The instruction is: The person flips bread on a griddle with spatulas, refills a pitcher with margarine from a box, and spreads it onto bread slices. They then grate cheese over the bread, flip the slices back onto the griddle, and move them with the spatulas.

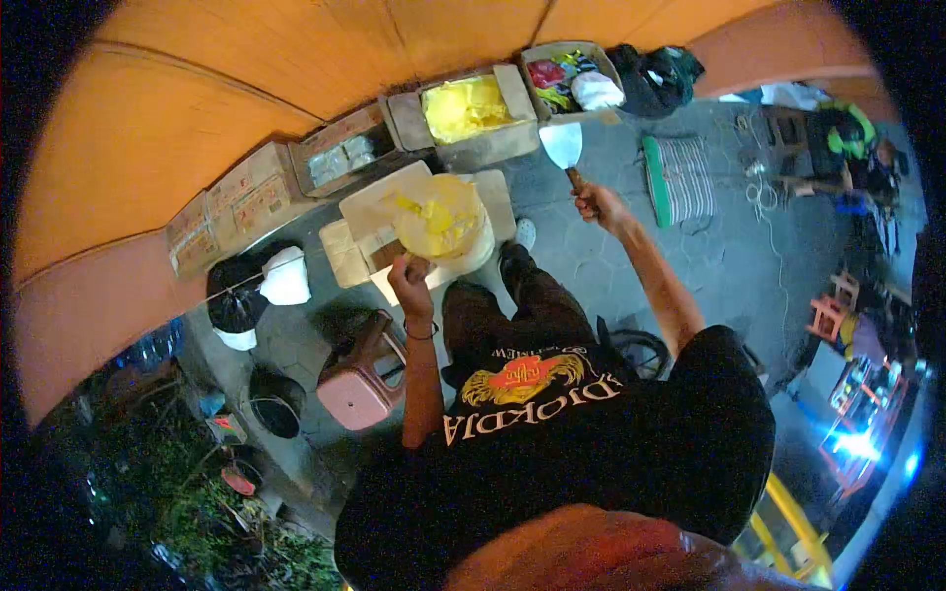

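My right hand (pixel 601 208) is closed around the wooden handle of a scraper (pixel 563 147), whose wide pale blade points away from me. My left hand (pixel 408 278) is closed at the near edge of a tub (pixel 471 251) with yellow material in it; what its fingers grip there is too small to make out. A yellow tool or strip (pixel 419 207) lies across the tub's top. The tub stands among the open flaps of a cardboard box (pixel 357 212).
Beyond the tub are a box of yellow material (pixel 468 108) and a box of mixed items (pixel 574 84). A striped cushion (pixel 682 179) lies right. Left are a pink stool (pixel 360 394), a dark bucket (pixel 276 402) and bags (pixel 285 277). Another person (pixel 849 133) is far right.
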{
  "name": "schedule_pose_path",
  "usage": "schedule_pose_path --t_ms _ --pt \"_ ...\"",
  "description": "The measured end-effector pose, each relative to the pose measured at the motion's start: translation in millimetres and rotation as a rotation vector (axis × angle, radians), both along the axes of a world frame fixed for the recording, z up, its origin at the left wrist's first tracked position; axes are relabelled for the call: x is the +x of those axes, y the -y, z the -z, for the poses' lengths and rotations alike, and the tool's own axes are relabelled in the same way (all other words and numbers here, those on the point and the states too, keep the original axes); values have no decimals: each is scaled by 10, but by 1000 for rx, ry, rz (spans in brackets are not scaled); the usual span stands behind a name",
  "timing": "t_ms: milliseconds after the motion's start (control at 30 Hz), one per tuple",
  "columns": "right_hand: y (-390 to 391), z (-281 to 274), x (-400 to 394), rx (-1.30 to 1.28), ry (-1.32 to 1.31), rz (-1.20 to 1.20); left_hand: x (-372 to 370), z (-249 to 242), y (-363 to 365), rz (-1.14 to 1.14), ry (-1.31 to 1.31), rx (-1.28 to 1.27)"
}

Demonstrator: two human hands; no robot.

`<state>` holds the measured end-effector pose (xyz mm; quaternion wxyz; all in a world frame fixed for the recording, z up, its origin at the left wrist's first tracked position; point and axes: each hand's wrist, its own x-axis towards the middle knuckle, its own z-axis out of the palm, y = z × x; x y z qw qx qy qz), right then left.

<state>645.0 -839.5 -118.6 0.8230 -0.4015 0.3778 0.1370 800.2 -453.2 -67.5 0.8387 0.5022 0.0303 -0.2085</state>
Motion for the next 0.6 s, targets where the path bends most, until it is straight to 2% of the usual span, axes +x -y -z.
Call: schedule_pose_path --t_ms 67,100,167,200,300,333,367,400,433,467,500,567,600 --pt "-86 -52 349 -105 -150 -50 52 262 -87 -132 -71 70" --pt "-68 25 540 -99 -144 -61 122 430 -81 -144 -66 76" --pt "29 315 847 -266 -240 -173 241 713 23 -254 16 47" --pt "113 567 952 -265 -249 -188 418 495 139 -178 -105 -151" --pt "300 1377 1509 -387 -319 -224 626 828 413 -313 -108 -4" --pt "340 1561 1716 -406 -336 -255 706 903 481 -328 -213 0" --pt "462 1780 1982 -429 -348 -283 755 1053 687 -547 -417 20" --pt "668 2278 2070 -112 -121 -252 795 1249 796 -475 -247 -18" --pt "744 2467 2210 -105 -135 -271 753 1473 828 -404 -91 -40" --pt "780 2714 2456 -79 -130 -306 759 1728 865 -330 -91 -74" --pt "824 2931 2708 -53 -123 -341 772 1748 1073 -398 -120 142" --pt "800 3214 2892 31 -127 -328 610 2165 1158 -413 -89 246" --pt "846 3386 3054 105 -104 -303 566 2350 1308 -476 -139 218"
